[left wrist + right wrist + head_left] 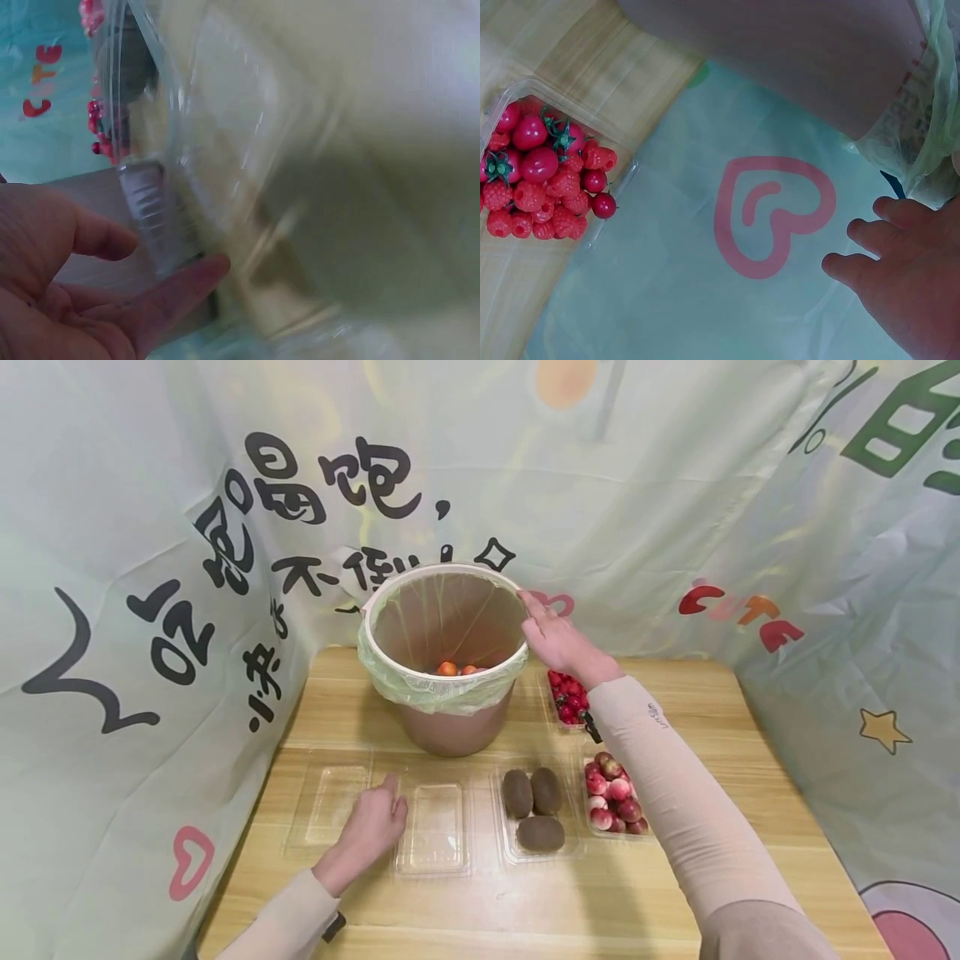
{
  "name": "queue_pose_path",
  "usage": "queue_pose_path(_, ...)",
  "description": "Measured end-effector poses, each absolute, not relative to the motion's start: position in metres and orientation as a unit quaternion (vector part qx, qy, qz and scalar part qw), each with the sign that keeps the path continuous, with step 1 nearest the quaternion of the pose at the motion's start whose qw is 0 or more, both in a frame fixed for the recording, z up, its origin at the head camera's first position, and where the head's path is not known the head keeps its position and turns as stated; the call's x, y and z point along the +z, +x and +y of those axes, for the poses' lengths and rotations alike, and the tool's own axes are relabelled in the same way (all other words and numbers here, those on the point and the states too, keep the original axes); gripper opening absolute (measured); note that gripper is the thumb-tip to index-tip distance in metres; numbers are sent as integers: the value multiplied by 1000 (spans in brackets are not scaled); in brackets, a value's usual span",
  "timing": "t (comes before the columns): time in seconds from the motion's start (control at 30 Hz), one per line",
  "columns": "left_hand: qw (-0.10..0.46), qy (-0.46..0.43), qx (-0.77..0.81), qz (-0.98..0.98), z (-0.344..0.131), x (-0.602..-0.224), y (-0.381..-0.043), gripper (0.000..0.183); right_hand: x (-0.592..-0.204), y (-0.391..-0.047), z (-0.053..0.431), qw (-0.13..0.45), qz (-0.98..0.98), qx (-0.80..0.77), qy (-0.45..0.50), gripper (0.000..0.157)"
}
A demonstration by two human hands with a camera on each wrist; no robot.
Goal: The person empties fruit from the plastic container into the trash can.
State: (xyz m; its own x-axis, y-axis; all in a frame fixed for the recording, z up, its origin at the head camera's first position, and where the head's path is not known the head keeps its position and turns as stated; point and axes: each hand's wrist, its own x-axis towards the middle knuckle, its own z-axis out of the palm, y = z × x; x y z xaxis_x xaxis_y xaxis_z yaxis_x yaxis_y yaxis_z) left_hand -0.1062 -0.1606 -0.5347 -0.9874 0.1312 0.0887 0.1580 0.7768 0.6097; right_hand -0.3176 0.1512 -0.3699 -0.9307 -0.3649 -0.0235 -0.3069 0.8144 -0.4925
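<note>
My right hand (558,643) is at the right rim of a tall pinkish-brown bucket (457,731) lined with a thin green bag (442,697). In the right wrist view its fingers (862,232) reach out fairly straight beside the liner. Orange-red round fruits (447,668) lie inside the bucket. My left hand (372,822) is low between two clear plastic boxes, an open-lidded one holding nothing, whose tray (435,839) is to its right and lid (333,802) to its left. Thumb and index finger are apart near the clear plastic edge in the left wrist view.
To the right, a clear box holds three kiwis (542,833), and another holds plums (618,789). Farther back, a box of red berries and cherry tomatoes (540,165) is partly behind the right arm. Printed cloth walls (637,527) surround the wooden table (705,710).
</note>
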Motion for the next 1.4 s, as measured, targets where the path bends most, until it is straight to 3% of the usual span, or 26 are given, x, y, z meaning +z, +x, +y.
queue_pose_path(0.13, 110, -122, -278, -946, -158, -527, -110, 41, -369, -317, 152, 58, 950, -249, -177, 70)
queue_pose_path(0.27, 147, -124, -276, -942, -147, -522, -113, 32, -369, -317, 152, 55, 951, -245, -179, 70)
queue_pose_path(0.53, 87, -101, -367, -921, -109, -519, -118, 37, -367, -320, 151, 36, 962, -190, -192, 71)
queue_pose_path(0.8, -57, -84, -462, -881, -66, -513, -123, 57, -367, -320, 151, 36, 966, -171, -192, 72)
queue_pose_path(1.03, -60, -84, -444, -890, -41, -523, -128, 61, -366, -320, 150, 37, 966, -167, -191, 73)
queue_pose_path(1.23, -66, -64, -447, -890, -29, -533, -132, 37, -365, -320, 152, 34, 967, -157, -197, 73)
queue_pose_path(1.4, -87, -44, -462, -882, -21, -541, -133, 57, -366, -322, 153, 28, 968, -144, -205, 73)
